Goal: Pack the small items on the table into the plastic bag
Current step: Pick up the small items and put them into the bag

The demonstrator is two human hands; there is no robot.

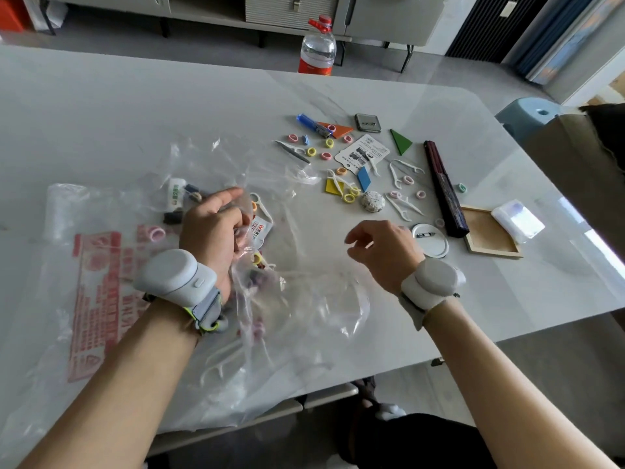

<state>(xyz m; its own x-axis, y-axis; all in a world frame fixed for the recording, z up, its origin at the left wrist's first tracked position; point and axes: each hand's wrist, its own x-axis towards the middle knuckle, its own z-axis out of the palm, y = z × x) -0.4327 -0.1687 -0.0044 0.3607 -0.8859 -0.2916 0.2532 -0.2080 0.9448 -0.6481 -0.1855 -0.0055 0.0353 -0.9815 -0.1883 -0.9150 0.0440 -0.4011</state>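
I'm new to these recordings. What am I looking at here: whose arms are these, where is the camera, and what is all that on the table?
There is no robot here. A person wears one camera on the head, looking down at their own two bare hands; each wrist carries a grey strapped-on device.

The left hand pinches the edge of a clear plastic bag with red print, holding its mouth open. Some things already lie inside it, such as a pink ring and floss picks.

The right hand hovers open above the white table, its grip empty.

Still loose on the table: small coloured rings, white floss picks, a green triangle, a blue pen, a printed card, a round white badge, a dark folded fan and a wooden frame.

A water bottle stands beyond the table's far edge.
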